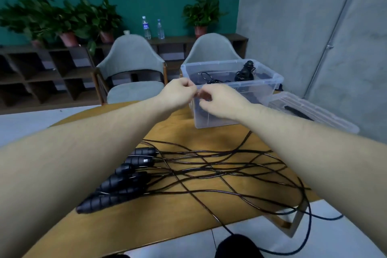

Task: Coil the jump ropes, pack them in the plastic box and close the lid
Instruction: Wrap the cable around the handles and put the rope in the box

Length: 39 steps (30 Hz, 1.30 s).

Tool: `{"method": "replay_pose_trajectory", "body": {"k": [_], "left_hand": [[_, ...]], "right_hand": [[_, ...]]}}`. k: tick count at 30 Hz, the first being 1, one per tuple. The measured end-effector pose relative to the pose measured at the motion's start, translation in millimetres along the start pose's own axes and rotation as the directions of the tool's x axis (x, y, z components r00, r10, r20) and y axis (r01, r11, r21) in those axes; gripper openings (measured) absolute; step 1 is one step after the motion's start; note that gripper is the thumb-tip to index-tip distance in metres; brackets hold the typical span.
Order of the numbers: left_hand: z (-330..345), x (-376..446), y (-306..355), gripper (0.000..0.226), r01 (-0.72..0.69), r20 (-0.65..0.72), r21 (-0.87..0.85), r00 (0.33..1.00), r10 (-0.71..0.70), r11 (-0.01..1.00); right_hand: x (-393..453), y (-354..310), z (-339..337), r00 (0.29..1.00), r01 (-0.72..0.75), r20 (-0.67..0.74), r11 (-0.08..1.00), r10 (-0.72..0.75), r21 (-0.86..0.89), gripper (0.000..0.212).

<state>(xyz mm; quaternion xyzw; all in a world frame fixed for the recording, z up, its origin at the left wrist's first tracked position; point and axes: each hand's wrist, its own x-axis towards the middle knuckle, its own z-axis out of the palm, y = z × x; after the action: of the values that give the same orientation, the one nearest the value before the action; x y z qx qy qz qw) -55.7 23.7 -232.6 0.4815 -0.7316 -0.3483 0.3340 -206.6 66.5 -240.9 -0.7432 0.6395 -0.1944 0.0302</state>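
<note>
both hands are raised side by side in front of the clear plastic box (pixel 230 81), at its near-left rim. the left hand (pixel 178 94) has its fingers curled in toward the thumb, and the right hand (pixel 219 100) mirrors it, fingertips bent and pointed at the left hand, the two almost touching. whatever they pinch between them is too small and blurred to make out — i cannot tell whether a cord runs there.

the box stands open on the far right part of the round wooden table (pixel 184 123). inside it lie dark coiled ropes (pixel 209 78) on the left and an upright black bundle (pixel 246 71) toward its far right. the lid (pixel 314 111) lies flat on the table just right of the box, touching or nearly touching its base.

nearer, the uncoiled jump ropes (pixel 219 169) sprawl across the table in a crossing tangle; several cords trail off the near right edge down to the floor. their black handles (pixel 121 180) lie bunched together at the left of the tangle, partly under the left forearm.

beyond the table stand two grey chairs (pixel 132 69) — behind them a low dark shelf (pixel 41 73) with potted plants (pixel 69 21) and two water bottles (pixel 146 27) against a green wall.
</note>
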Motion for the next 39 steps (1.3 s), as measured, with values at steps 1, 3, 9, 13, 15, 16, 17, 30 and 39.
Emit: {"method": "replay_pose_trajectory", "body": {"k": [1, 3, 9, 13, 15, 16, 17, 30, 39], "left_hand": [[-5.6, -11.5, -5.1, 0.013, 0.011, 0.016, 0.013, 1.0, -0.011, 1.0], [-17.0, -33.9, -18.9, 0.014, 0.045, 0.045, 0.005, 0.998, -0.045, 0.999], [-52.3, -81.3, -68.4, 0.011, 0.092, 0.14, 0.114, 0.984, -0.108, 0.989], [-79.5, -101.0, -103.0, 0.012, 0.038, 0.179, 0.304, 0.979, -0.096, 0.952], [-94.3, -107.7, -121.2, 0.013, 0.064, 0.211, 0.364, 0.966, -0.149, 0.929], [-100.7, -110.7, -130.8, 0.014, 0.083, 0.225, 0.385, 0.958, -0.18, 0.919], [-107.1, -113.1, -140.6, 0.015, 0.094, 0.231, 0.412, 0.951, -0.204, 0.906], [-151.2, -145.1, -194.7, 0.011, 0.151, 0.241, 0.396, 0.935, -0.261, 0.906], [-142.2, -163.8, -202.3, 0.106, -0.042, 0.336, 0.451, 0.933, -0.126, 0.891]], "right_hand": [[-7.6, -8.4, 3.5, 0.999, 0.015, 0.043, 1.0, -0.016, 0.026, 0.03], [-21.9, -22.1, 12.4, 0.99, 0.06, 0.122, 0.997, -0.065, 0.044, 0.034], [-37.4, -51.8, 43.2, 0.935, 0.134, 0.32, 0.987, -0.156, 0.091, 0.031], [-34.4, -70.9, 59.7, 0.919, 0.128, 0.354, 0.981, -0.173, 0.146, 0.026], [-31.3, -80.9, 68.9, 0.908, 0.133, 0.373, 0.976, -0.191, 0.175, 0.025], [-30.5, -84.9, 72.9, 0.902, 0.138, 0.383, 0.972, -0.202, 0.189, 0.025], [-29.3, -88.7, 78.0, 0.896, 0.138, 0.391, 0.969, -0.21, 0.204, 0.025], [-32.2, -131.9, 144.9, 0.877, 0.233, 0.37, 0.944, -0.307, 0.232, 0.053], [-46.5, -151.3, 162.2, 0.869, 0.476, 0.152, 0.879, -0.471, 0.001, 0.02]]}}
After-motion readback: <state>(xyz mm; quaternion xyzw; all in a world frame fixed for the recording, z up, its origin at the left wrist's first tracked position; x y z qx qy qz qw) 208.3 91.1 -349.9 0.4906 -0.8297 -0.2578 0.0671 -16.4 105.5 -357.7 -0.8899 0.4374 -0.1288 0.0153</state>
